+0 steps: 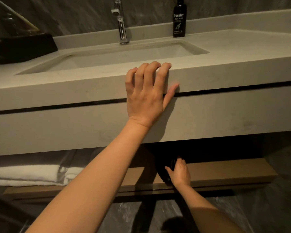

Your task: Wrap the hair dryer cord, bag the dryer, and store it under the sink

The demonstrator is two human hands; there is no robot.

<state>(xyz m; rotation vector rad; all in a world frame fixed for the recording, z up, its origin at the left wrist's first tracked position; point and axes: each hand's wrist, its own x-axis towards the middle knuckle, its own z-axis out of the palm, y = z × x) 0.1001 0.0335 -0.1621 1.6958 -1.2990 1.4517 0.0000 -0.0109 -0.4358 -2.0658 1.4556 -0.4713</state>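
Bracing: left hand (145, 91) draped over vanity counter (225, 71) front edge, fingers curled on top, gripping nothing.
Shelf: wooden shelf (225, 172) under the sink; folded white towels (30, 176) at its left.
Bag: black dryer bag (163, 172) in deep shadow at shelf's front; right hand (181, 174) closed on it.
Risk: judged, bag seated near the lip may tip off on release; contents unseen.

Both forearms are bare to the frame's edge, with no sleeves in view. The left hand (145, 96) and right hand (180, 174) wear no rings, watch or gloves.
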